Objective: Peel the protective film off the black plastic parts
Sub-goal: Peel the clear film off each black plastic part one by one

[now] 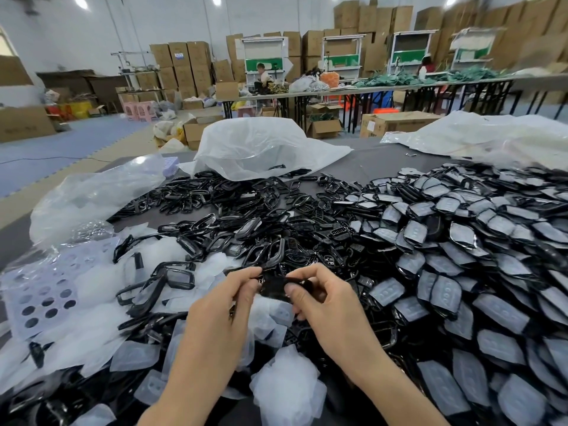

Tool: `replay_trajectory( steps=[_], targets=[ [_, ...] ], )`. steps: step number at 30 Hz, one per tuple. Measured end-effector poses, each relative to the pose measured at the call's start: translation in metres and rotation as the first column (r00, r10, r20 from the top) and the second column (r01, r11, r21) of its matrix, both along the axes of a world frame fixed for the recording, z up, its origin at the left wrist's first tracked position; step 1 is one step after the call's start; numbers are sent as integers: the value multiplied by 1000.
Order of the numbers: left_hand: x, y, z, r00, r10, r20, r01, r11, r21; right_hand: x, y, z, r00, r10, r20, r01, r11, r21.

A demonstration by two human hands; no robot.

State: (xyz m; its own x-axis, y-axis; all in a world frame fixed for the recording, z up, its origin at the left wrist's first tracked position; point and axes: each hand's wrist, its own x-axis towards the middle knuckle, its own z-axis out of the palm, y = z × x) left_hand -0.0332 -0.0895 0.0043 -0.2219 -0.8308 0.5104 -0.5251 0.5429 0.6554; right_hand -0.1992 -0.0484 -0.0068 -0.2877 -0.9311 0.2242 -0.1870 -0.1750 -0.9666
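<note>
My left hand [226,298] and my right hand [322,299] both pinch one black plastic part [274,286] between them, just above the table near the front centre. A bit of clear film [268,307] hangs below the part, between the two hands. To the right lies a big heap of film-covered black parts [479,253]. Bare black frames [233,216] are spread over the middle and the left. Loose peeled films [101,333] lie in a pile at the left and in front of my hands.
A grey table [381,167] carries everything. A large clear plastic bag [261,149] lies at the back centre, another [491,133] at the back right, and a crumpled one [92,195] at the left. Cardboard boxes, long tables and seated people fill the far room.
</note>
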Motion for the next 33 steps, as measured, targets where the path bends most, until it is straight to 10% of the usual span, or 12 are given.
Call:
replay_trajectory(
  steps=[6, 22, 33],
  targets=[
    [12, -8, -15, 860, -40, 508, 27, 999, 32, -15, -3, -2, 977, -211, 32, 213, 975, -59],
    [2, 0, -5, 980, -141, 137, 127, 987, 102, 4, 4, 7, 933, 176, 313, -199, 979, 42],
    [8, -2, 8, 930, -17, -368, 87, 980, 177, -3, 4, 11, 925, 105, 364, -101, 994, -31]
  ],
)
